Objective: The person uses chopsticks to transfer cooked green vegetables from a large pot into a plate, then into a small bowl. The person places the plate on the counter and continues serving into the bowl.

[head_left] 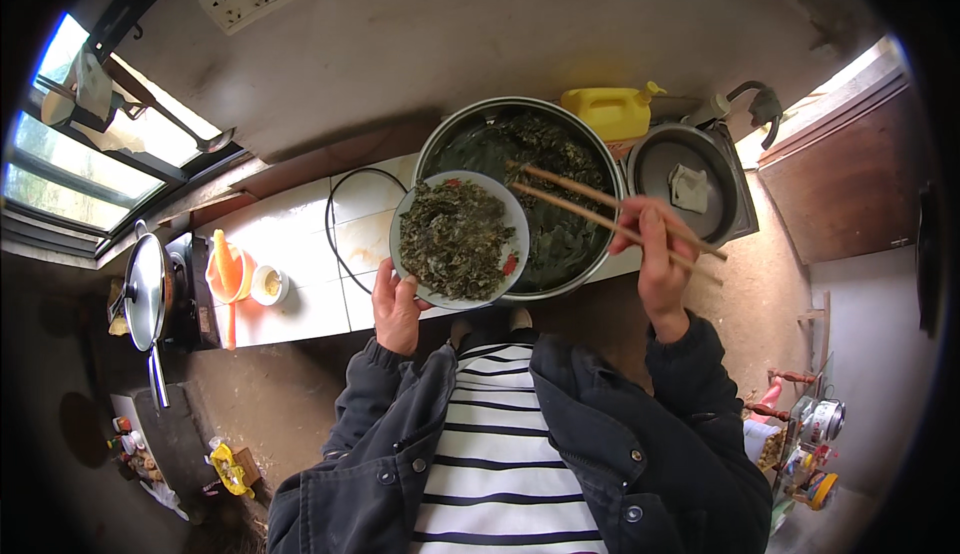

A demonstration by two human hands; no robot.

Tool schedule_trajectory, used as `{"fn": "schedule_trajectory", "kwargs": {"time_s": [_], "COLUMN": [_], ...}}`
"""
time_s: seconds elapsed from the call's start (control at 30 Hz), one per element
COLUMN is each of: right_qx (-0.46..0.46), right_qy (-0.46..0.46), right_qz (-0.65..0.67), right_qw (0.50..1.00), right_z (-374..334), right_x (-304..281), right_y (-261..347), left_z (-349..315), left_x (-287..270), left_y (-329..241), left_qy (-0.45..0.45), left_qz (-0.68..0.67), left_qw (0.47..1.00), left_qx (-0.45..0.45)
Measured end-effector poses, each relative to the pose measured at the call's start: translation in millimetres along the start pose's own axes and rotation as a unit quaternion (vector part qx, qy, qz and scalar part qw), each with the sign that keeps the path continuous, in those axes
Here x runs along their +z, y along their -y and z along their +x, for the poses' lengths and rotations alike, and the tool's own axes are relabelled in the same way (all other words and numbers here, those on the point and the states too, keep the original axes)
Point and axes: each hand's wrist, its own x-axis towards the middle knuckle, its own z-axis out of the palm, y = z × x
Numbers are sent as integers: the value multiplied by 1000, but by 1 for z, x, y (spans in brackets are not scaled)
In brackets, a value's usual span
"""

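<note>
A single view is given, from a wide fisheye camera worn on the person's head, the left one of a side-by-side pair. It looks steeply down the front of the body: the striped shirt and dark jacket (pixel 500 454) fill the 6 o'clock edge, and both forearms rise from there toward the centre. The white tiled counter (pixel 300 254) lies just beyond, running from 9 o'clock to the middle, close under the lens. The plastered wall (pixel 450 34) fills 12 o'clock, so the camera faces it. Straight edges bow near the rim: the window frame (pixel 80 154) at 10 o'clock, the wooden cabinet (pixel 850 174) at 2 o'clock. With no second view given, nothing is shared.
</note>
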Motion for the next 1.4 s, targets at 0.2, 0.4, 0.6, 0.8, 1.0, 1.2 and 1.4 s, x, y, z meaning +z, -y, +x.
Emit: {"fn": "schedule_trajectory", "kwargs": {"time_s": [0.2, 0.4, 0.6, 0.8, 1.0, 1.2, 1.4], "right_qx": [57, 81, 63, 60, 12, 22, 71], "right_qy": [-76, -37, -9, -41, -44, -61, -76], "right_qz": [-20, -124, -199, -145, -206, -161, -79], "right_qw": [995, 988, 978, 987, 978, 985, 991], "right_z": [68, 105, 121, 120, 109, 111, 115], "right_x": [-15, -9, -4, 3, 11, 15, 16], "right_y": [-57, -86, -95, -112, -120, -126, -137], "left_z": [0, -4, -5, -2, 0, 2, 1], "left_x": [-5, -7, -10, -15, -19, -22, -22], "left_y": [-3, -6, -8, -7, -7, -7, -6], "left_qy": [-15, -35, -55, -59, -55, -43, -38], "left_qz": [0, -13, -17, -26, -17, -9, -29], "left_qw": [1000, 999, 998, 998, 998, 999, 999], "left_qx": [9, 16, 22, 21, 13, 14, 15]}}
